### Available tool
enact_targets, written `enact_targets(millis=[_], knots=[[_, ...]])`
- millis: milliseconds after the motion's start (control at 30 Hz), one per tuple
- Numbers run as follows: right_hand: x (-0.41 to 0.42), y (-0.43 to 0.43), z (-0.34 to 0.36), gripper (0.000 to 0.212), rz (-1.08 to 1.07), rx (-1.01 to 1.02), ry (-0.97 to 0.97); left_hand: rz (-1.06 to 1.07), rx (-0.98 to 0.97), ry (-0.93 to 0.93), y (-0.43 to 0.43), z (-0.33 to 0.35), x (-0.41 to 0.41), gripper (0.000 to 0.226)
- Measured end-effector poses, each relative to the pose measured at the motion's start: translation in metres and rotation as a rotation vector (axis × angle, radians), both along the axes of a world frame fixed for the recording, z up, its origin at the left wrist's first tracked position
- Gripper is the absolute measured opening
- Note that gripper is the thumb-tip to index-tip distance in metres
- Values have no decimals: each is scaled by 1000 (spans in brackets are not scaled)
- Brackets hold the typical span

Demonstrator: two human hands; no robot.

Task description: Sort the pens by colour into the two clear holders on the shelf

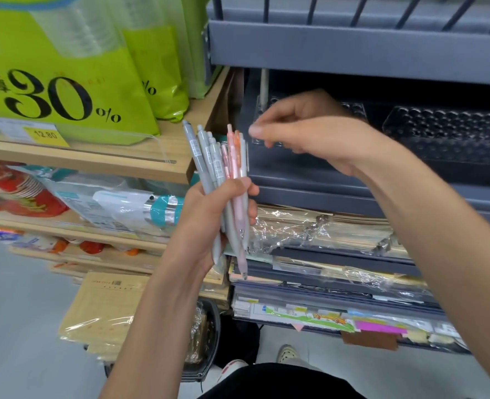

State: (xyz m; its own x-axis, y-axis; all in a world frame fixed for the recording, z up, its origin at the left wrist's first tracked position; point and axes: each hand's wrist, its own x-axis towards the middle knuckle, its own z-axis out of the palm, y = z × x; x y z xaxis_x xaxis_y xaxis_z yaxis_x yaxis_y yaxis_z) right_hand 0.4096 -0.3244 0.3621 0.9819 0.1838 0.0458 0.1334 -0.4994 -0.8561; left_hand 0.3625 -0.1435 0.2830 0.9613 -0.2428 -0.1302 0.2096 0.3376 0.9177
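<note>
Left grip (209,217) | holds pens (223,159) mid-barrel | right grip (304,133) beside tops, apart

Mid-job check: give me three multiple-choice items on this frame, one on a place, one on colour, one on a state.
1. Where is the pen bundle?
A. on the floor
B. in the left hand
C. in a drawer

2. What colours are in that bundle?
A. blue and green
B. black and red
C. grey and pink

3. How is the right holder?
A. no pens showing in it
B. packed with pens
C. tipped on its side

Key:
1 B, the fingers are curled round the pen barrels.
2 C, grey barrels sit on the bundle's left and pink ones on its right.
3 A, only its bare holes show.
</note>
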Motion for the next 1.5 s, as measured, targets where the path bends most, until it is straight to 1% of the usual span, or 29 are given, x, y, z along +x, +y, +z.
enact_targets(millis=[67,133,200,267,333,400,467,567,667,733,833,900,933,1000,1167,1267,1333,1400,1467,1500], knots=[[-3,-3,-3,19,41,-45,34,-8,-37,6,-6,0,-1,2],[-2,-6,-5,18,46,-77,71,-14,-48,0,-11,0,-2,6],[-3,-10,-8,17,26,-61,120,-19,-36,-7,-16,2,-4,10],[-5,-16,-9,13,30,28,162,5,-18,10,-20,1,-5,11],[-7,-22,-12,9,39,122,153,36,-13,32,-21,2,-4,10],[-9,-27,-15,6,29,175,126,57,-10,42,-21,3,-3,23],[-11,-30,-17,4,27,224,105,86,0,68,-21,5,-2,27],[-14,-35,-17,5,14,389,53,152,-8,110,-22,5,0,11],[-14,-45,-10,10,-51,665,-15,158,-15,120,-22,2,0,10],[-10,-53,-5,18,-115,765,-49,143,-7,108,-22,0,-1,9],[-3,-53,-2,27,-219,756,-58,152,7,100,-22,-1,-1,9],[-1,-46,-5,27,-258,714,-52,157,15,98,-23,1,-1,10],[-1,-41,-7,26,-260,697,-53,163,14,97,-23,2,-1,16],[-1,-32,-11,22,-248,682,-56,189,12,99,-25,3,-1,27],[-2,-21,-15,13,-223,682,-73,234,57,99,-26,0,-1,22],[-5,-23,-18,8,-145,699,-38,242,54,95,-26,-1,-2,25],[-7,-22,-23,13,-87,625,9,247,47,94,-26,-1,-2,28],[-8,-19,-25,11,-49,527,38,235,38,102,-26,-1,-2,36],[-5,-19,-21,7,-68,508,14,219,44,101,-25,-1,-2,38],[-1,-20,-17,6,-121,520,-20,217,46,93,-25,-2,-2,34]])
